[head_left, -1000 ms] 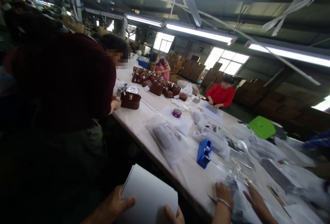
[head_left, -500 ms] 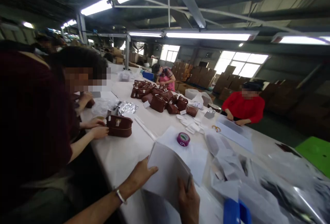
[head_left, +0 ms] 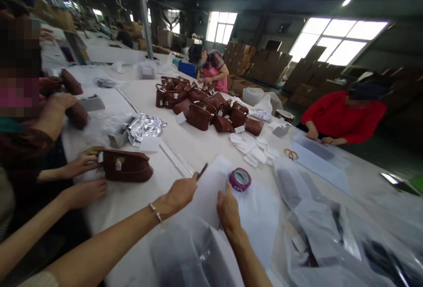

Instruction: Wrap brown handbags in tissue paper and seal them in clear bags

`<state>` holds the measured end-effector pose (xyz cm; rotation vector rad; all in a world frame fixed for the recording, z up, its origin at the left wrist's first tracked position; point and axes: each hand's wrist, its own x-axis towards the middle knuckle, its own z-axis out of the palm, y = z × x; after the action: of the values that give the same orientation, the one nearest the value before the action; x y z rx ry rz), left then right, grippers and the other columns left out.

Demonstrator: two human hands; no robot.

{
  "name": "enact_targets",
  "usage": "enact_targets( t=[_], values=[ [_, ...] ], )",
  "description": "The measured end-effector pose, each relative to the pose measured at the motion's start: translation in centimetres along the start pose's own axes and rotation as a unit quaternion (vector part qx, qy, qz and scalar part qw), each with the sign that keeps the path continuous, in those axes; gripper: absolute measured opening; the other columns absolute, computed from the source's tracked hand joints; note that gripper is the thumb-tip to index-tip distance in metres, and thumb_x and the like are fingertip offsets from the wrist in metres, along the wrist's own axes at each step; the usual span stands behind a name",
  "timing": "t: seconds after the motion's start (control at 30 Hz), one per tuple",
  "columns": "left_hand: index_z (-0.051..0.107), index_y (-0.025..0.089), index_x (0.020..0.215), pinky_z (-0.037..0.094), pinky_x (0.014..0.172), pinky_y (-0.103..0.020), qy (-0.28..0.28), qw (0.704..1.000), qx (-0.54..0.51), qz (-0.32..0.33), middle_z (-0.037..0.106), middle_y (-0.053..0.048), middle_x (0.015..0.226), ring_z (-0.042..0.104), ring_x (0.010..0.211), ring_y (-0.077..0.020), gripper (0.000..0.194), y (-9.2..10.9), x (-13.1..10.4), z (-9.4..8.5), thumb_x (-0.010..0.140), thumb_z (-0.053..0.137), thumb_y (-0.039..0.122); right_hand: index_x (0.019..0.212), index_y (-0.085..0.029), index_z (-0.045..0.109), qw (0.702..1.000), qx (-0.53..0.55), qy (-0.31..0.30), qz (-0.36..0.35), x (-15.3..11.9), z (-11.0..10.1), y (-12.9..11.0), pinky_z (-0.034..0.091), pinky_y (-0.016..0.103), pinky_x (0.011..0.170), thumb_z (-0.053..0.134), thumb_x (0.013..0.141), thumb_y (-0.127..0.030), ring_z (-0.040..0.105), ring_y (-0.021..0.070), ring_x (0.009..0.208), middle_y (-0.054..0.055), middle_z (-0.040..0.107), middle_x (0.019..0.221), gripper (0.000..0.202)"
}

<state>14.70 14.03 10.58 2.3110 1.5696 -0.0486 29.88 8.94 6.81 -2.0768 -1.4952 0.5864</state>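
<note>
My left hand (head_left: 181,194) is closed, with a short dark thin strip (head_left: 202,171) sticking out past its fingers; its exact kind is unclear. Across from it, my right hand (head_left: 228,210) grips the right edge of a white sheet (head_left: 209,196), index finger pointing up along that edge. A roll of purple tape (head_left: 240,179) lies just beyond my right hand on pale sheets. Below both hands is a grey item in clear plastic (head_left: 194,251), blurred in part.
At left, a co-worker's hands (head_left: 82,185) touch a brown leather bag (head_left: 127,165). More brown bags (head_left: 198,115) are heaped mid-table. White tags (head_left: 254,148), crumpled foil (head_left: 147,127) and plastic-wrapped goods (head_left: 317,229) lie around. A person in red (head_left: 343,117) works opposite.
My view has turned and dropped toward the table. My hands have shifted on the white sheet; the left now shows a dark strip. The co-worker's brown bag appears further left.
</note>
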Motion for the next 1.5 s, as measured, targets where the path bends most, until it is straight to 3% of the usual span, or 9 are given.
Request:
enact_targets(
  t=[0.17, 0.37, 0.47, 0.57, 0.63, 0.73, 0.87, 1.1, 1.5],
  values=[
    [0.041, 0.006, 0.139, 0.055, 0.081, -0.043, -0.011, 1.000, -0.006, -0.007, 0.071, -0.024, 0.097, 0.072, 0.096, -0.0333, 0.043, -2.1, 4.6, 1.5, 0.097, 0.035, 0.008, 0.146, -0.007, 0.036, 0.997, -0.062, -0.056, 0.003, 5.2, 4.0, -3.6, 0.051, 0.037, 0.076, 0.036, 0.092, -0.013, 0.073, 0.0292, 0.084, 0.019, 0.074, 0.093, 0.054],
    [0.048, 0.013, 0.131, 0.055, 0.080, -0.030, 0.014, 0.995, -0.067, -0.078, 0.072, -0.014, 0.108, 0.071, 0.099, -0.0256, 0.041, -13.4, 12.3, -1.0, 0.095, 0.055, 0.030, 0.138, -0.011, 0.047, 1.000, -0.017, -0.018, 0.015, 15.4, 5.4, -3.2, 0.053, 0.035, 0.084, 0.045, 0.092, -0.029, 0.071, 0.0261, 0.098, 0.016, 0.073, 0.110, 0.049],
    [0.039, 0.012, 0.141, 0.054, 0.088, -0.037, 0.051, 0.988, -0.076, -0.125, 0.063, -0.019, 0.129, 0.066, 0.111, -0.0295, 0.056, -16.1, 14.0, 0.3, 0.092, 0.060, 0.028, 0.142, -0.001, 0.040, 0.999, -0.035, 0.006, 0.023, 17.6, 5.7, -1.0, 0.050, 0.044, 0.093, 0.049, 0.089, -0.029, 0.066, 0.0316, 0.111, 0.025, 0.063, 0.126, 0.061],
    [0.036, 0.015, 0.147, 0.039, 0.111, -0.046, 0.118, 0.986, -0.049, -0.103, 0.039, -0.020, 0.153, 0.043, 0.137, -0.0329, 0.067, -16.0, 13.9, 3.3, 0.087, 0.066, 0.019, 0.140, -0.002, 0.046, 0.998, -0.056, 0.013, -0.017, 16.4, 6.9, 0.8, 0.040, 0.044, 0.109, 0.051, 0.088, -0.024, 0.052, 0.0310, 0.129, 0.024, 0.055, 0.138, 0.056],
    [0.044, 0.019, 0.142, 0.029, 0.118, -0.047, 0.146, 0.989, -0.017, -0.004, 0.038, -0.015, 0.154, 0.033, 0.144, -0.0313, 0.066, -15.8, 13.2, 5.4, 0.082, 0.073, 0.020, 0.135, -0.011, 0.054, 0.992, -0.073, 0.005, -0.105, 14.9, 8.4, 1.3, 0.036, 0.042, 0.113, 0.049, 0.091, -0.021, 0.049, 0.0265, 0.133, 0.017, 0.058, 0.138, 0.046],
    [0.050, 0.022, 0.138, 0.026, 0.118, -0.051, 0.118, 0.983, 0.024, 0.136, 0.047, -0.011, 0.150, 0.036, 0.142, -0.0313, 0.071, -16.4, 12.5, 8.1, 0.075, 0.082, 0.026, 0.135, -0.015, 0.056, 0.961, -0.137, -0.050, -0.234, 13.2, 11.2, 1.0, 0.034, 0.043, 0.116, 0.055, 0.089, -0.015, 0.045, 0.0248, 0.137, 0.013, 0.056, 0.142, 0.045],
    [0.050, 0.023, 0.138, 0.035, 0.111, -0.046, 0.082, 0.979, 0.038, 0.183, 0.052, -0.012, 0.145, 0.047, 0.134, -0.0284, 0.068, -18.5, 13.3, 9.8, 0.078, 0.080, 0.034, 0.131, -0.013, 0.058, 0.942, -0.205, -0.138, -0.227, 13.3, 13.9, 0.4, 0.036, 0.045, 0.115, 0.073, 0.078, -0.014, 0.049, 0.0299, 0.134, 0.015, 0.056, 0.141, 0.055],
    [0.056, 0.024, 0.132, 0.040, 0.099, -0.041, 0.055, 0.960, 0.074, 0.264, 0.059, -0.011, 0.134, 0.054, 0.117, -0.0282, 0.061, -20.6, 16.1, 8.7, 0.081, 0.072, 0.052, 0.118, -0.020, 0.064, 0.938, -0.216, -0.158, -0.220, 14.9, 13.6, 0.5, 0.043, 0.038, 0.105, 0.077, 0.076, -0.019, 0.059, 0.0248, 0.120, 0.011, 0.064, 0.130, 0.044],
    [0.059, 0.020, 0.119, 0.048, 0.086, -0.032, 0.032, 0.909, 0.144, 0.390, 0.065, -0.011, 0.118, 0.060, 0.101, -0.0224, 0.028, -20.7, 17.9, 5.9, 0.091, 0.062, 0.020, 0.138, -0.015, 0.050, 0.925, -0.258, -0.127, -0.248, 15.5, 14.7, 0.2, 0.037, 0.046, 0.113, 0.072, 0.082, -0.020, 0.041, 0.0322, 0.139, 0.017, 0.047, 0.149, 0.061]
  ],
)
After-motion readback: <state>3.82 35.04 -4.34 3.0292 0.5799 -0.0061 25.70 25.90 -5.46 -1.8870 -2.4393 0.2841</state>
